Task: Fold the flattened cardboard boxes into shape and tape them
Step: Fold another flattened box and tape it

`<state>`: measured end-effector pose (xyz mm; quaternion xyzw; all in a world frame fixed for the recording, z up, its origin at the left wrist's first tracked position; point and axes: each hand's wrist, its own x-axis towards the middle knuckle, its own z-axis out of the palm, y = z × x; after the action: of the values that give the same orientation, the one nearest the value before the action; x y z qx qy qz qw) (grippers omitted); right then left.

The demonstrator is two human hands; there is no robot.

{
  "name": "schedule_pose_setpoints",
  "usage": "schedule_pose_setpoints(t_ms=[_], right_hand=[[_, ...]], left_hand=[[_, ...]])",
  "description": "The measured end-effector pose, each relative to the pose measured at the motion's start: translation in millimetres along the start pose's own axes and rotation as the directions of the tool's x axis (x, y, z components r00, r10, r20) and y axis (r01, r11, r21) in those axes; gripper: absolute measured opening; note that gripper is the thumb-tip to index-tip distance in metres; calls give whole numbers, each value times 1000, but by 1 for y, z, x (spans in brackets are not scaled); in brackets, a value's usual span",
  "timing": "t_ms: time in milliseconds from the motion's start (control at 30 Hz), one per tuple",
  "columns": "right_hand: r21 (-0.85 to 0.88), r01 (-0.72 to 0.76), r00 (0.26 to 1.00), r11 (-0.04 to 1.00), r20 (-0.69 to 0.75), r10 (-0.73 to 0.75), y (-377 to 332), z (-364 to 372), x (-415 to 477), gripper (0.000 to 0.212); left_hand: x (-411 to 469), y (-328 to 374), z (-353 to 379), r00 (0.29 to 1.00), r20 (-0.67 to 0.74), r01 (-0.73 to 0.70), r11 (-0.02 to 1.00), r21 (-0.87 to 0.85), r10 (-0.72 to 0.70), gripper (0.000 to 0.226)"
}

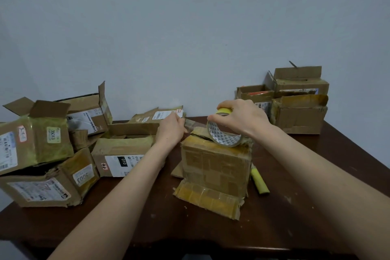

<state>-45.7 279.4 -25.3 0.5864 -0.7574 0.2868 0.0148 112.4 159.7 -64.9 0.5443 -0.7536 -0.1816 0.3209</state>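
Fingers [220, 119] of the right hand [240, 120] gripped the tape roll [223, 136] atop the central box [215, 167], while the left hand [171, 131] pinched the tape strip [193, 123] stretched from it. That box stood mid-surface [190, 228], on dark wood, with piled boxes [48, 154] left and stacked boxes [295, 107] right, against a plain pale wall [190, 27].

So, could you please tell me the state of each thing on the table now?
Middle box: folded upright, near flap splayed on the table.
Tape roll: on the box top, strip pulled out.
Left hand: pinches the strip's end.
Right hand: grips the roll.
Left boxes: shaped, flaps open.
Right boxes: stacked, flaps up.
Yellow tool: lying beside the box.
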Motion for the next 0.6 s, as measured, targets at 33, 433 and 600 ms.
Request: schedule_pose_setpoints(t_ms=[33, 433, 600], right_hand=[[-2, -6, 1000, 1000, -7, 5, 0, 0, -1, 59], [6, 13, 1000, 1000, -23, -13, -8, -2, -15, 60], [33, 9, 999, 999, -34, -8, -5, 0, -12, 60]], left_hand=[[1, -1, 1, 999, 29, 16, 1000, -11, -15, 27], [-14, -17, -7, 981, 179, -62, 994, -95, 78, 26], [-14, 11, -22, 661, 632, -461, 883, -84, 405, 108]])
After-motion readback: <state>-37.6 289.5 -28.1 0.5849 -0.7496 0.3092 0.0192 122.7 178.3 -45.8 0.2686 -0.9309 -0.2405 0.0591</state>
